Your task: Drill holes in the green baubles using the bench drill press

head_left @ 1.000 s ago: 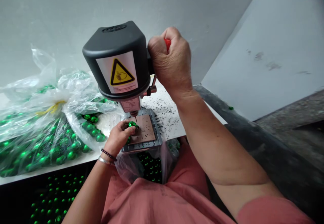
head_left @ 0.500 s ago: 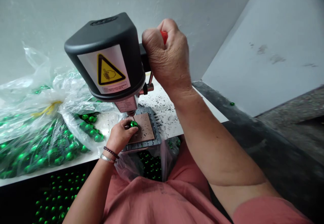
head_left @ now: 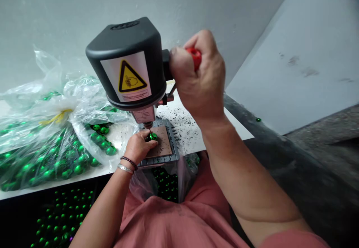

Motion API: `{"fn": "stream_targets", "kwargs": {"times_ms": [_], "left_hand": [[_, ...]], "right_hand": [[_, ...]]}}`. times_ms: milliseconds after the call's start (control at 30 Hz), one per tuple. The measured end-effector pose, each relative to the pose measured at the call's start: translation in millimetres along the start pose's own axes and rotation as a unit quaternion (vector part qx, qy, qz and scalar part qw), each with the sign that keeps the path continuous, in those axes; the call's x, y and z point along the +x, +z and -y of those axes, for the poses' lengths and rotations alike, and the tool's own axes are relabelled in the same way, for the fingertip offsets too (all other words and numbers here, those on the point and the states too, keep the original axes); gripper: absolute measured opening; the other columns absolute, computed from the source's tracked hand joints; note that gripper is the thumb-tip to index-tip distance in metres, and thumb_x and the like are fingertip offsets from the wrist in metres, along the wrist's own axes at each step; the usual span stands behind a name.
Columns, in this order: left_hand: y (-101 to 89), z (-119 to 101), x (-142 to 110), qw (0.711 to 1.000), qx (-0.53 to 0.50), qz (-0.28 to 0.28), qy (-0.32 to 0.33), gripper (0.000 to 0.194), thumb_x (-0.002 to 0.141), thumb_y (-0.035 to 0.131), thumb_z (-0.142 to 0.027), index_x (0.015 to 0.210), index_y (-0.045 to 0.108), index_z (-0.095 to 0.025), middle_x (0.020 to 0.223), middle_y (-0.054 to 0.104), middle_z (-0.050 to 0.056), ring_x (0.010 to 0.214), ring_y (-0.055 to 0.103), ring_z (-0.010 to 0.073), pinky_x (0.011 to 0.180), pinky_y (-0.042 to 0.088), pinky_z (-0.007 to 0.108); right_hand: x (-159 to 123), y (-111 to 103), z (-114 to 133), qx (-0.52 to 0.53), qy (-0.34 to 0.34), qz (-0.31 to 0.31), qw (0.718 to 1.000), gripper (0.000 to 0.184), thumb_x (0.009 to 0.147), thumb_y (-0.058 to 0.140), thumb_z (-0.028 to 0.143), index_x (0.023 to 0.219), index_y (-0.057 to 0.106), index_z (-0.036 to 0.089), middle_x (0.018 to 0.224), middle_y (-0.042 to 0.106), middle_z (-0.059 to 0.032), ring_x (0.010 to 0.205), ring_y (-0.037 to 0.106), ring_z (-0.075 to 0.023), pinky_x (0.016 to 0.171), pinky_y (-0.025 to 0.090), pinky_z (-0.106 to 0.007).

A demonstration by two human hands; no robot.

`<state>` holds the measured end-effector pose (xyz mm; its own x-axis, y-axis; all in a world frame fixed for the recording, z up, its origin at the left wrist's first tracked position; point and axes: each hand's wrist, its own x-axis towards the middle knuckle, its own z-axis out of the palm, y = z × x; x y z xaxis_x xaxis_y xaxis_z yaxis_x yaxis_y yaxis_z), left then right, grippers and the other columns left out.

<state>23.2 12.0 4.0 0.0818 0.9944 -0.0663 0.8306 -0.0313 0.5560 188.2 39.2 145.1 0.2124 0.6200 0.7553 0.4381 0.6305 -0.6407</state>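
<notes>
Pinching a glossy green bead (head_left: 153,137) on the copper plate (head_left: 163,147), just under the bit (head_left: 149,129), the left hand (head_left: 137,147) stays curled tight (black drill dust (head_left: 179,128) peppers the bench). The right hand (head_left: 199,72) fists the red lever handle (head_left: 195,56) of the drill press (head_left: 126,42). Drilling looks in hand; the next move seems to call for a steady downward pull.
</notes>
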Motion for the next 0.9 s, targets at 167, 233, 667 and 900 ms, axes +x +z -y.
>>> {"fn": "stream_targets", "kwargs": {"times_ms": [167, 233, 667, 900], "left_hand": [[1.0, -1, -1, 1.0, 0.018, -0.006, 0.012, 0.027, 0.069, 0.062, -0.035, 0.093, 0.066, -0.022, 0.088, 0.068, 0.002, 0.08, 0.059, 0.0164, 0.072, 0.04, 0.025], [0.5, -2, -2, 1.0, 0.016, -0.005, 0.02, 0.027, 0.07, 0.061, -0.035, 0.093, 0.067, -0.022, 0.087, 0.068, 0.001, 0.079, 0.059, 0.0166, 0.071, 0.04, 0.025], [1.4, -4, -5, 1.0, 0.004, -0.014, -0.004, 0.023, 0.068, 0.062, -0.036, 0.086, 0.068, -0.022, 0.081, 0.067, 0.002, 0.074, 0.058, 0.0169, 0.067, 0.04, 0.026], [1.3, -5, -6, 1.0, 0.02, -0.019, 0.002, 0.022, 0.07, 0.06, -0.035, 0.085, 0.067, -0.021, 0.085, 0.067, 0.003, 0.077, 0.058, 0.018, 0.069, 0.039, 0.027]], "right_hand": [[-41, -14, 1, -0.101, -0.068, -0.049, 0.991, 0.014, 0.079, 0.047, 0.027, 0.07, 0.039, 0.02, 0.059, 0.034, 0.0054, 0.054, 0.031, -0.0043, 0.056, 0.035, -0.019], [-56, -17, -2, -0.132, -0.091, -0.055, 0.986, 0.011, 0.077, 0.048, 0.024, 0.07, 0.041, 0.021, 0.058, 0.038, 0.0053, 0.051, 0.032, -0.005, 0.053, 0.036, -0.021], [-94, -11, -20, -0.114, -0.114, -0.087, 0.983, 0.013, 0.074, 0.051, 0.017, 0.083, 0.044, 0.023, 0.066, 0.051, 0.0045, 0.058, 0.05, -0.0055, 0.056, 0.042, -0.02], [-104, -5, -29, -0.059, -0.082, -0.092, 0.991, 0.016, 0.073, 0.049, 0.016, 0.087, 0.046, 0.023, 0.07, 0.052, 0.0042, 0.06, 0.052, -0.0071, 0.058, 0.046, -0.024]]}}
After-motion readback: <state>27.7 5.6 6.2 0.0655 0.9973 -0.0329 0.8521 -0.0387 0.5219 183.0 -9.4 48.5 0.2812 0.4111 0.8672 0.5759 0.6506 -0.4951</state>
